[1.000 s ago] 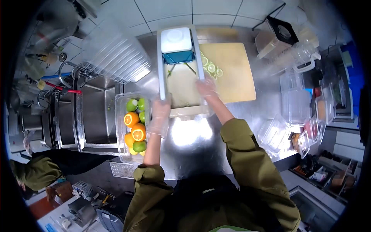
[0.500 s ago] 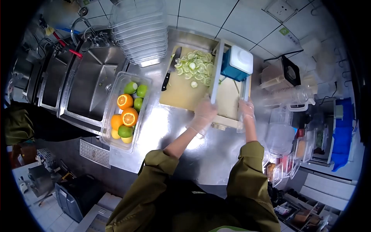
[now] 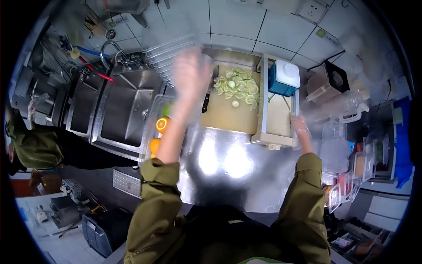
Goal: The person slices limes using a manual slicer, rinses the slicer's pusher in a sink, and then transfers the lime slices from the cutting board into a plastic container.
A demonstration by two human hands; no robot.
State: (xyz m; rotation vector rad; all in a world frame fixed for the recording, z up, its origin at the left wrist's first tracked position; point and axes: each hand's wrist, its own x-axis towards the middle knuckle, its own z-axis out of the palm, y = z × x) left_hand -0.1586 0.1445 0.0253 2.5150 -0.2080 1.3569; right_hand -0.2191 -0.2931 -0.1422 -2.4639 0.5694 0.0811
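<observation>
R hand is gripping the slicer rail w/ closed fingers. Slicer's sitting on the table at the board edge. L hand is hovering blurred, fingers spread, empty, near the knife. Risk: one-handed hold is prob. letting the slicer rock/slide.

Single head-worn view, fisheye with dark rounded corners, looking steeply down and forward over the person's own sleeves, steel counter close below, tiled wall at top, sink at frame left, slicer right of centre, left hand raised nearest the lens, blurred.
</observation>
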